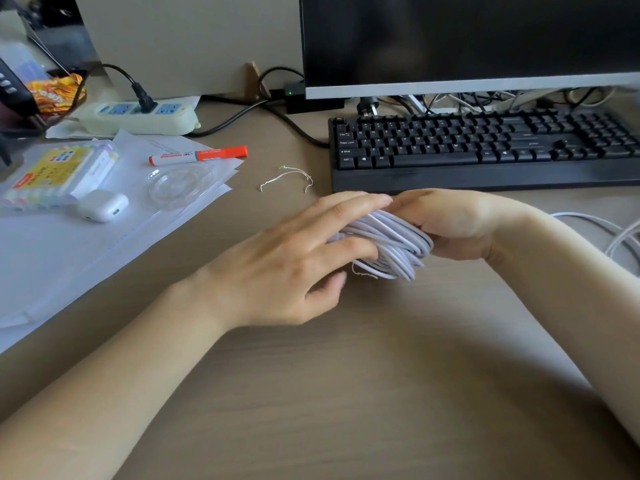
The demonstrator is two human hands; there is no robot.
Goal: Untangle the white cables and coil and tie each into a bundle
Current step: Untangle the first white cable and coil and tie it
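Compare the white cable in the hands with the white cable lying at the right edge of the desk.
The cable in the hands is wound into a tight coil of many loops; the cable at the right edge lies in a few loose strands. The coil is held above the desk between the left hand and right hand; the loose cable rests on the desk, untouched. A thin tie end hangs beside the coil; none shows on the other. Both are white and thin.

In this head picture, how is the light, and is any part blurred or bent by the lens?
Head view: soft, even daylight; the arms cast only faint shadows on the desk. The dark monitor shows a dull reflection. The coiled white cable is sharp, while the keyboard looks bowed by the wide lens.
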